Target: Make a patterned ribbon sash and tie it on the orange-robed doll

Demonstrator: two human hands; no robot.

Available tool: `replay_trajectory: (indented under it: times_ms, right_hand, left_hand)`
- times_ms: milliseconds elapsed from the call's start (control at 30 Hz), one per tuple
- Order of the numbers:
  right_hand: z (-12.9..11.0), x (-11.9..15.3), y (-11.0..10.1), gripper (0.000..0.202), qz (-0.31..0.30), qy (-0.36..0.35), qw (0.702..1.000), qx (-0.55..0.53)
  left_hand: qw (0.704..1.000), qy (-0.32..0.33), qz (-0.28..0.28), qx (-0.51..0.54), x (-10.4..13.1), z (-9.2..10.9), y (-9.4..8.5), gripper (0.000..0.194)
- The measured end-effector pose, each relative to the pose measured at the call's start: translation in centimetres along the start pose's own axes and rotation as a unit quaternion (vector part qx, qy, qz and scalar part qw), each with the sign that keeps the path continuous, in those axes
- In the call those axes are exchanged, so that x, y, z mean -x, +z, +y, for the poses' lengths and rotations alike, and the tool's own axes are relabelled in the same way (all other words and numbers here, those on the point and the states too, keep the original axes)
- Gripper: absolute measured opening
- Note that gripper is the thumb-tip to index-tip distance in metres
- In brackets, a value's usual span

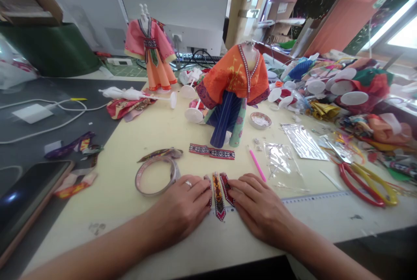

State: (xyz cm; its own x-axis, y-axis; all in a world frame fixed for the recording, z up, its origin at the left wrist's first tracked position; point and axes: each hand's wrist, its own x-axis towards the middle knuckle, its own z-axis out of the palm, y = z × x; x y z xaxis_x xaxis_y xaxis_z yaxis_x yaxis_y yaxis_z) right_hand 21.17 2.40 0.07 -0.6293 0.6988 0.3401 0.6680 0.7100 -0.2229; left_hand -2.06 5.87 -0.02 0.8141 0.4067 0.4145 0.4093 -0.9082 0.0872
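Three small patterned strips lie side by side near the table's front. The middle one [218,197], yellow and dark with a pointed lower end, is uncovered. My left hand [187,206] rests with its fingers together on the left red strip [208,192], hiding part of it. On the right red strip [225,186], the fingertips of my right hand [257,206] press down. A ruler [312,199] runs under the strips and my right hand. Behind them lies a black, white and red patterned band [211,151]. A roll of tape [155,176] sits beside my left hand.
Two dressed figures, one in orange [236,76] and one in pink [151,50], stand behind. Scissors [361,186], a pink pen [258,166] and clear bags lie right. A phone [32,197] is left. Fabric and white stands [354,98] pile up at back right.
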Motion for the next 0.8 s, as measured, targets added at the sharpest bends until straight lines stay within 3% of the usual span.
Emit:
replay_trajectory:
  times_ms: [800]
  right_hand:
    - [0.04, 0.02, 0.04, 0.023, -0.009, -0.001, 1.000, 0.002]
  left_hand:
    - [1.000, 0.004, 0.009, -0.003, 0.09, -0.17, -0.03, 0.023]
